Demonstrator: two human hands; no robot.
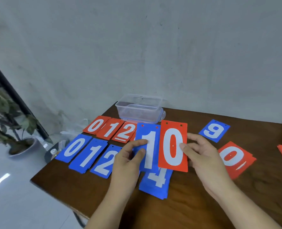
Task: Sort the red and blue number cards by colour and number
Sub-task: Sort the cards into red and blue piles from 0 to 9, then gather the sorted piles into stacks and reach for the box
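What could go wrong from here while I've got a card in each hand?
1. The red 0 card in the right hand could land on the wrong pile: one red 0 pile lies in the back row, and a second red pile, with a round digit, lies near that hand.
2. The blue 1 card in the left hand belongs on the blue 1 pile by the left edge of the table; a careless toss might push cards off.

Your left hand (127, 161) and right hand (201, 156) are both bare, with short, trimmed fingernails. Your left forearm (109, 207) and right forearm (236, 204) are bare too, right down to the near edge of view.
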